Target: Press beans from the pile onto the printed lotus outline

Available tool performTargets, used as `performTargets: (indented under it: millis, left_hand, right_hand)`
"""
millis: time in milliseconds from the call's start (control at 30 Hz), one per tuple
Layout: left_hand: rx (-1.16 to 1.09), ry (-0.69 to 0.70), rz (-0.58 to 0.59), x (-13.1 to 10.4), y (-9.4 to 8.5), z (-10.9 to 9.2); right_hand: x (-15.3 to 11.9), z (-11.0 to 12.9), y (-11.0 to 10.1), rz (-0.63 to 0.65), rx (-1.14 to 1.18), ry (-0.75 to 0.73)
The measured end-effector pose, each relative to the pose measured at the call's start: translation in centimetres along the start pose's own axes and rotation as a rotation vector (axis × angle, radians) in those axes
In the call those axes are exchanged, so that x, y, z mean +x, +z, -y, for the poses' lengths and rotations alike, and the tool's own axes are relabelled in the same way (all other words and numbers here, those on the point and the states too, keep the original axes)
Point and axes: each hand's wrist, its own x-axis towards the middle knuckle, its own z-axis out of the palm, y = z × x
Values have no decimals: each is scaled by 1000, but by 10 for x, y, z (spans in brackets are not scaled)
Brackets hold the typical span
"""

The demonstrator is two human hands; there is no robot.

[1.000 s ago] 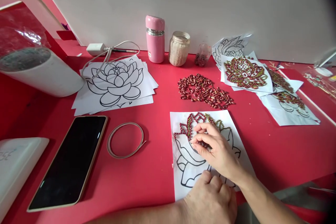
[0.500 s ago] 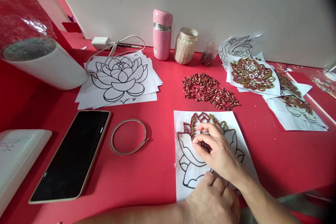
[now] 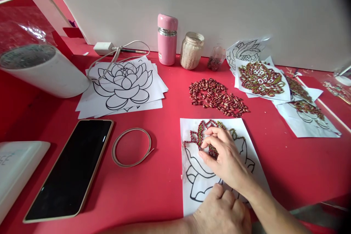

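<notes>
A white sheet with a black lotus outline (image 3: 192,186) lies on the red table in front of me. Red and green beans line its upper petals (image 3: 197,137). My right hand (image 3: 223,159) rests on the drawing, thumb and fingers pinched together at the bean-covered petals; whether a bean sits between the fingertips I cannot tell. My left hand (image 3: 223,212) is curled into a loose fist on the sheet's lower edge, pressing it down. A loose pile of red beans (image 3: 216,97) lies just beyond the sheet.
A stack of blank lotus sheets (image 3: 123,86) lies at left under a charger cable (image 3: 116,53). A phone (image 3: 70,168), a thin ring (image 3: 131,147), a white cylinder (image 3: 41,71), a pink flask (image 3: 166,40), a jar (image 3: 192,51) and finished bean pictures (image 3: 260,78) stand around.
My right hand's fingertips have shifted slightly along the bean-covered petals. The left fist stays on the sheet. The camera view has wobbled a little.
</notes>
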Motion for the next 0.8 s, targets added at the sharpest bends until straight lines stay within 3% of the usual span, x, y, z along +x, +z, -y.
performTargets:
  millis: [267, 600, 800]
  left_hand:
    - [13, 16, -36, 0, 1, 0]
    - [50, 54, -45, 3, -1, 5]
    - [54, -14, -60, 0, 4, 1]
  right_hand:
    - [-3, -12, -9, -77, 60, 58]
    - [1, -3, -1, -6, -6, 10]
    - [3, -3, -1, 17, -20, 19]
